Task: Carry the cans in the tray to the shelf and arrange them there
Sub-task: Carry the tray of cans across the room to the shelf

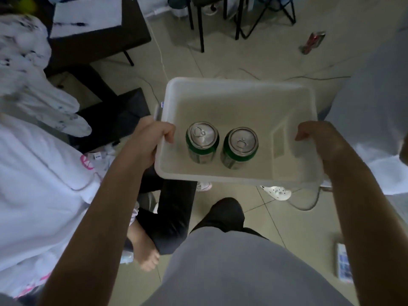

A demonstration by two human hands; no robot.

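Tray: a translucent white plastic tray (238, 89), rectangular with rounded corners and a rolled rim, smooth walls sloping down to a flat floor; I hold it level in the air above a pale tiled floor (287, 217).
Left hand: my left hand (152, 140) is closed on the tray's left rim near its near corner, thumb hooked over the rim and inside, fingers underneath.
Right hand: my right hand (318, 138) is clamped on the right rim, fingers curled over the edge, palm against the outer wall.
Left can: a green aluminium drink can with a silver lid and ring-pull (202, 142) stands upright on the tray floor, toward the near edge and left of the middle.
Right can: a second green aluminium can of the same kind (240, 146) stands upright just beside the first, a narrow gap between them, near the middle of the near edge.
Can print: pale lettering on the green sides, too blurred for me to read.
Tray floor elsewhere: bare toward the far edge and the right wall.
Floor: a reddish can-like thing (313, 41) lies on its side far off; perhaps a drink can, it is blurred.
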